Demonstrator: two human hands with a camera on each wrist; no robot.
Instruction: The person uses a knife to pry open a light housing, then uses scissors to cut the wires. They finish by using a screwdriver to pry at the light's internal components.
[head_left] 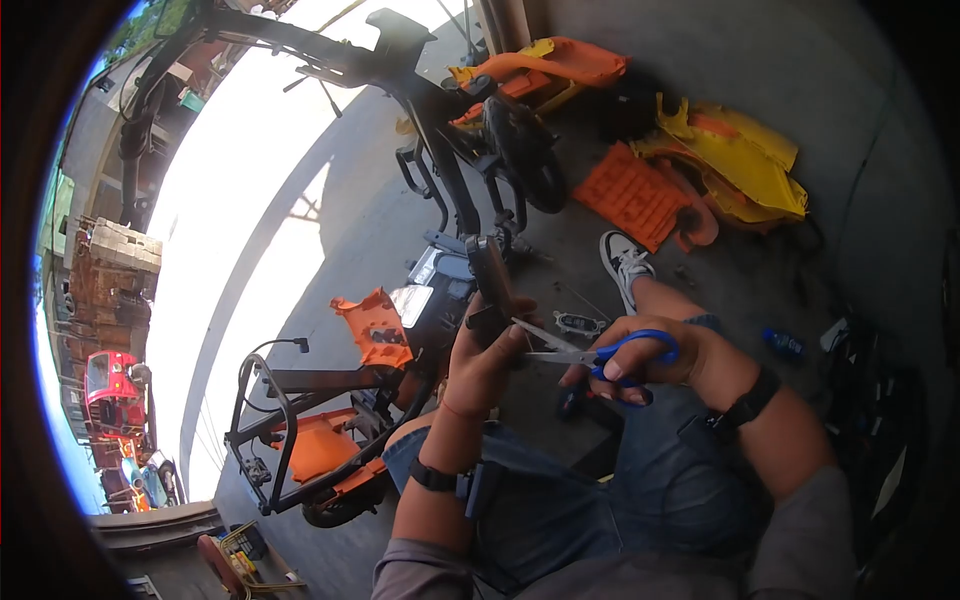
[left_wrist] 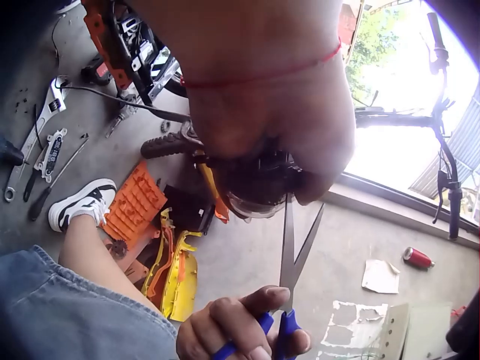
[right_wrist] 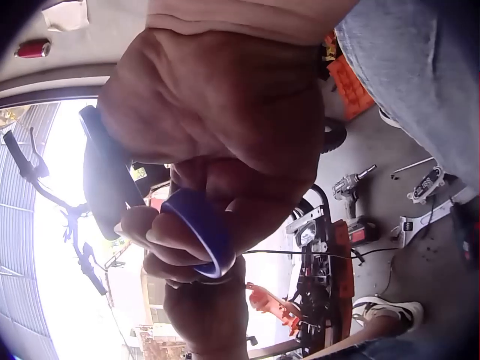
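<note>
- The black vehicle frame (head_left: pixel 430 130), at 11 o'clock from my scissors, could catch my left forearm if I jerked back; its bars reach close to where I work.
- The yellow panel (head_left: pixel 740 160), at 1 o'clock on the floor, looks awkward to step around, and shifting my foot carelessly might scuff it.
- My jeans (head_left: pixel 660 470), at 5 o'clock, lie under the work: if I lost hold of the scissors, they would probably drop on my thigh.
- My left hand (head_left: pixel 485 365), at 9 o'clock, grasps the dark lamp-like part; this is the main danger, since the blades point straight towards its fingers, and a slip or sudden give could nick me.
- My right hand (head_left: pixel 640 352) grips the scissors by their handles; squeezing too hard at this angle might twist the blades sideways.
- The dark lamp-like part (head_left: pixel 487 270), at 10 o'clock, could turn in my hold under pressure and get scratched.
- The scissors (head_left: pixel 560 355) have parted blades, tips right by that part; what they meet there is hidden, so I could cut the wrong thing.
</note>
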